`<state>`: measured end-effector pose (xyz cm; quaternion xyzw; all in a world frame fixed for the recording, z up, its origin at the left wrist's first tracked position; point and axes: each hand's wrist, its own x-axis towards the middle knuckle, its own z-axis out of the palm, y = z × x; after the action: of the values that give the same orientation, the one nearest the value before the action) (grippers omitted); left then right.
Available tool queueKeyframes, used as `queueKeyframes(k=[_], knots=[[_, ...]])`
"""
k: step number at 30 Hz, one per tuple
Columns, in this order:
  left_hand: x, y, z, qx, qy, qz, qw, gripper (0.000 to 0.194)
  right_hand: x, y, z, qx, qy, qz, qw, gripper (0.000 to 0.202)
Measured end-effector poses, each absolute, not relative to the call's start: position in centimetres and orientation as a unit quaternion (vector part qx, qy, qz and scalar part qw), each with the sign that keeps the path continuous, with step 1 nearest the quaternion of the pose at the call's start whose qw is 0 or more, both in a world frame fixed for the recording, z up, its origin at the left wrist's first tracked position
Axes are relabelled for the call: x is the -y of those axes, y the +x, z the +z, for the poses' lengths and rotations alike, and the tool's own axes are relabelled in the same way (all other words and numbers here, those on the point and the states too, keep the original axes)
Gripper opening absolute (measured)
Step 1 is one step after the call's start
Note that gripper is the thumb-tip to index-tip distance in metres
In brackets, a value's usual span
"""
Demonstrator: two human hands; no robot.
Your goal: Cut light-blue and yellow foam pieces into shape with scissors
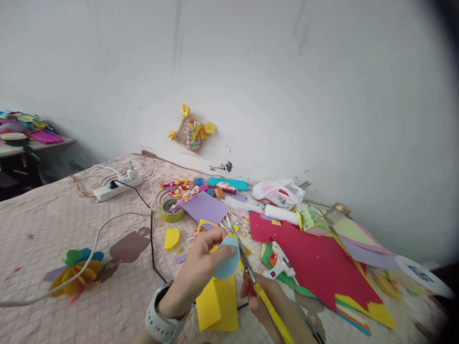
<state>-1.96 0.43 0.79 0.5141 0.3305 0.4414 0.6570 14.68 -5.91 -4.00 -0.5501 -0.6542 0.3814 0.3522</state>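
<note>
- Right up close, the right hand (267,301) had its fingers curled round the yellow handle of the scissors (248,268); how far those handles stood apart I couldn't tell, since the hand hid part of them.
- And the left hand (206,260), wearing a pale watch (161,319) at the wrist, had it pinched: thumb flat on the front of the light-blue paper (226,265), fingers bent in behind, hardly any gap.
- There was the paper itself, between the two hands, jutting out past the left thumb, its right edge just beside the blades; whether they were biting into it, the view didn't settle.
- Good cutting here, in my judgement, called for steady scissors and a left hand that turned the paper into them, so the curve came out smooth.
- Short closes deep in the blades looked wiser than snips at the tips, and that left thumb needed watching, so near the steel!
- Below the blue piece lay folded yellow paper (225,306); to the right, a glue gun (281,265) beside the red sheet (315,258).
- Farther off, a purple sheet (206,206) lay beyond the hands, next to a tape roll (171,216).
</note>
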Motion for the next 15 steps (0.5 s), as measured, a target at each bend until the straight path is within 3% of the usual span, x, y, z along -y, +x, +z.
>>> queueKeyframes(k=[15], knots=[[-0.6,-1.8,0.9,-0.344,0.508,0.432,0.662,0.017,7.1,15.1,-1.9,0.69,-0.543,0.339,0.339,0.042]])
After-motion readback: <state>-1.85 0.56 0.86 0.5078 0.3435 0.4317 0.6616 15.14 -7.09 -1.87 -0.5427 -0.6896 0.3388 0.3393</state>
